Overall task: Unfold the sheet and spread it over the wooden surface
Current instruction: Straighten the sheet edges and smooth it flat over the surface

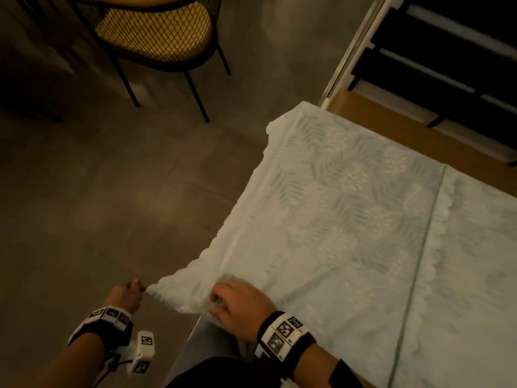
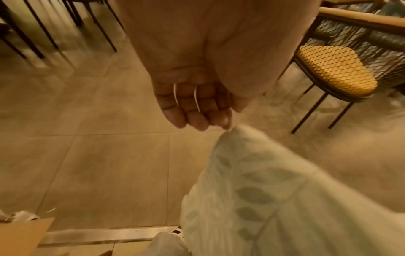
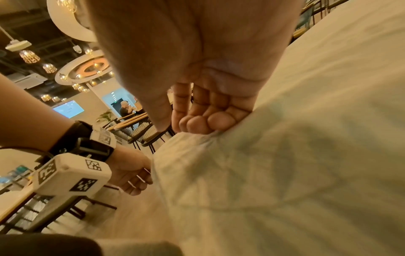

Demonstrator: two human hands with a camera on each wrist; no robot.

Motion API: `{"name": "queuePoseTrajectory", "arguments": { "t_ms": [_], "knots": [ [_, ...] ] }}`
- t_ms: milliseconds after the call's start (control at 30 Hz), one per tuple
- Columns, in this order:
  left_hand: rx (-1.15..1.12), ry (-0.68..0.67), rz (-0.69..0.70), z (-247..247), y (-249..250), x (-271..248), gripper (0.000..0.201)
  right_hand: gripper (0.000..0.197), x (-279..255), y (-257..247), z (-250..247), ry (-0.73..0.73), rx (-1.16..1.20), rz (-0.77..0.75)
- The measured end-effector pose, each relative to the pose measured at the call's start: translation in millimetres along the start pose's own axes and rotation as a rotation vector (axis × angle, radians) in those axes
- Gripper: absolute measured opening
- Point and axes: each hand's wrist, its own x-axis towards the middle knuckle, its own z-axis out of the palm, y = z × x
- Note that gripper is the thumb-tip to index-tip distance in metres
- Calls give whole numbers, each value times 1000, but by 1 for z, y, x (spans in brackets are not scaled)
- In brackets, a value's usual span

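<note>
A pale green sheet (image 1: 349, 219) with a leaf pattern and scalloped edge lies spread over the wooden surface (image 1: 391, 127), whose bare brown strip shows at the far side. My left hand (image 1: 131, 296) pinches the sheet's near corner (image 2: 232, 133) out over the floor, off the surface's edge. My right hand (image 1: 237, 303) grips a bunch of the sheet (image 3: 219, 138) at the near edge, fingers curled into the cloth. A second layer of the sheet (image 1: 475, 247) overlaps on the right.
A black wire chair (image 1: 156, 35) with a yellow cushion stands on the tiled floor (image 1: 98, 177) at the far left. A white window frame (image 1: 349, 51) rises behind the surface. More chairs (image 2: 43, 26) and cardboard (image 2: 22, 235) sit around.
</note>
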Motion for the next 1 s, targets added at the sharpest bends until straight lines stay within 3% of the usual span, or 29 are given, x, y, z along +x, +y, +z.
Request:
{"name": "queuePoseTrajectory", "arguments": {
  "t_ms": [133,267,500,733,833,900,1000],
  "knots": [
    [10,-151,38,16,28,-2,30,15,-12,25,-23,61,92,32],
    [80,-275,260,36,85,-15,24,11,-40,57,-53,224,170,159],
    [191,-160,716,49,228,-55,22,5,-146,114,-60,592,337,635],
    [222,-24,825,67,386,-137,39,3,-223,160,-75,903,270,883],
    [268,94,948,82,449,-137,45,6,-233,209,-124,1003,182,896],
    [373,135,1081,95,488,-131,39,9,-227,247,-174,1033,120,877],
    [558,192,1200,118,536,-125,46,12,-205,297,-255,1047,-21,831]
  ]
}}
